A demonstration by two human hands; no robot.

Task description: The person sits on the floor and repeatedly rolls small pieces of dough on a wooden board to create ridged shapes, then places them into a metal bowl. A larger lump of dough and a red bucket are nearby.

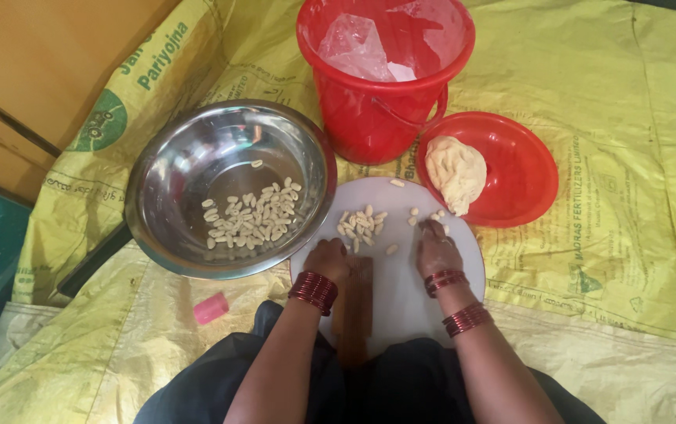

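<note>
A steel bowl (228,188) at left holds shaped dough pieces (250,216). On the white board (400,298), the left hand (328,257) curls near a wooden strip (356,302), grip unclear. The right hand (436,247) pinches a small bit; keeping pieces even looks wise. Dough lump (455,173) sits right.

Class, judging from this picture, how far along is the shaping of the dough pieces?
Done: many small shaped pieces lie in the steel bowl, and more wait on the white board. In hand: the right hand presses a bit of dough on the board; the left hand rests beside. Left: a dough lump in the red plate.
</note>
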